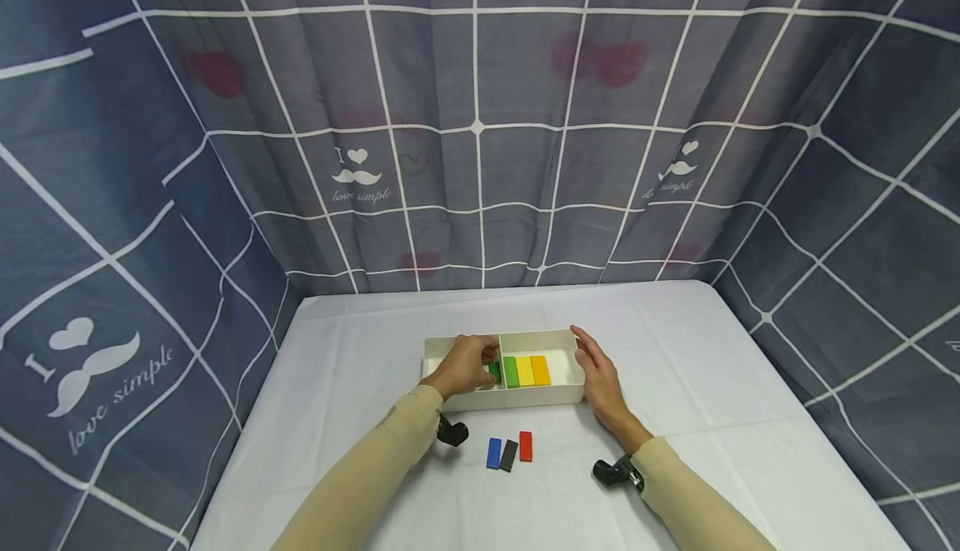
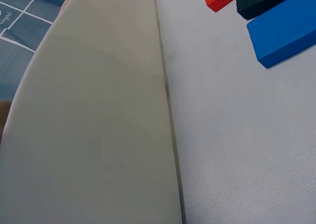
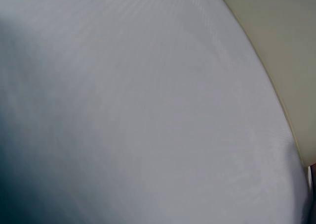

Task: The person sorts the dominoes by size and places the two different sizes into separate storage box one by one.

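A cream box with a divider lies across the table. My left hand reaches into its left compartment and pinches a dark green block beside the divider, partly hidden by the fingers. Over the box's right end, my right hand grips the wall, its fingertips at the far corner and thumb at the rim. In the right compartment a green block, yellow blocks and an orange block lie side by side against the divider. The box's outer wall fills much of the left wrist view.
In front of the box, a blue block, a black-looking block and a red block lie on the white tablecloth. Grey checked curtains stand behind and on both sides of the table.
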`<state>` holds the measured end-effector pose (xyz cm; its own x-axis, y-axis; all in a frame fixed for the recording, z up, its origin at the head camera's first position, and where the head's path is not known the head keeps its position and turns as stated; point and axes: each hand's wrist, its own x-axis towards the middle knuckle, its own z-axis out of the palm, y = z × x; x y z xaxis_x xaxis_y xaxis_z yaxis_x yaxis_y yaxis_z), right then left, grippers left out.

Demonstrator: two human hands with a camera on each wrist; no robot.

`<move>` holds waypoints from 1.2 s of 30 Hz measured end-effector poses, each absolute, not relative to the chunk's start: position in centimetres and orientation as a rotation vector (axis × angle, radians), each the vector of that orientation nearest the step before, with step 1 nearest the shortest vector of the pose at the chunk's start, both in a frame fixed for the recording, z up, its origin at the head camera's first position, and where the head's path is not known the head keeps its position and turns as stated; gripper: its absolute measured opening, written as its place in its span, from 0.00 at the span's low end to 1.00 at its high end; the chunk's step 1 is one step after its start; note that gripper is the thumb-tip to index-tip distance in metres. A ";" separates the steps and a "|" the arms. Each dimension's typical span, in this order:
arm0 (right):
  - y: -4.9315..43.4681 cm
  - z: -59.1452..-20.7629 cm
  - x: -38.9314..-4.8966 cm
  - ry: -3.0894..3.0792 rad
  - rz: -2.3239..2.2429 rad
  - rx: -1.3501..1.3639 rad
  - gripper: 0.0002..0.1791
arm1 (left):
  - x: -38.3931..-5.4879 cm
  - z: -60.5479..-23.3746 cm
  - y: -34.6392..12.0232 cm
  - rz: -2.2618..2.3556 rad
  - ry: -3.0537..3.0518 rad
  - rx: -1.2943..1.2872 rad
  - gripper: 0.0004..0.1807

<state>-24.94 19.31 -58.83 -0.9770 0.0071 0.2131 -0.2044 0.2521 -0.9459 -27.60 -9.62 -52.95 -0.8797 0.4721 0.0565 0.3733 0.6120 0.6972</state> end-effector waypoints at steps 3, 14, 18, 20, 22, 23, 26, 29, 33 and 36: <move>19.3 -58.9 -25.0 -2.337 1.816 0.179 0.27 | -27.6 -52.9 -9.5 1.129 2.690 0.690 0.36; 19.3 -59.0 -25.0 -2.318 1.819 0.185 0.26 | -27.4 -52.8 -9.5 1.157 2.683 0.638 0.36; 19.3 -59.1 -25.1 -2.328 1.803 0.180 0.26 | -27.5 -52.9 -9.5 1.169 2.681 0.637 0.36; 19.3 -59.1 -25.1 -2.333 1.796 0.175 0.26 | -27.5 -52.9 -9.5 1.175 2.678 0.635 0.37; 19.3 -59.1 -25.1 -2.329 1.802 0.173 0.26 | -27.5 -52.9 -9.5 1.179 2.675 0.633 0.37; 19.3 -59.1 -25.1 -2.327 1.804 0.170 0.26 | -27.5 -53.0 -9.6 1.181 2.676 0.636 0.36; 19.3 -59.1 -25.1 -2.315 1.817 0.173 0.26 | -27.5 -53.0 -9.6 1.187 2.676 0.641 0.36; 19.3 -59.1 -25.1 -2.320 1.813 0.177 0.26 | -27.5 -53.0 -9.7 1.183 2.683 0.655 0.35; 19.3 -59.2 -25.3 -2.332 1.801 0.182 0.26 | -27.4 -52.9 -9.8 1.171 2.701 0.663 0.35; 19.2 -59.1 -25.2 -2.327 1.798 0.173 0.26 | -27.3 -52.6 -9.9 1.162 2.713 0.665 0.35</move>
<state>-25.22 19.23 -59.14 -0.9741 0.0267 0.2243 -0.2104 0.2550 -0.9438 -27.27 -9.89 -52.64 -0.8970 0.4374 0.0645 0.3485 0.6097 0.7120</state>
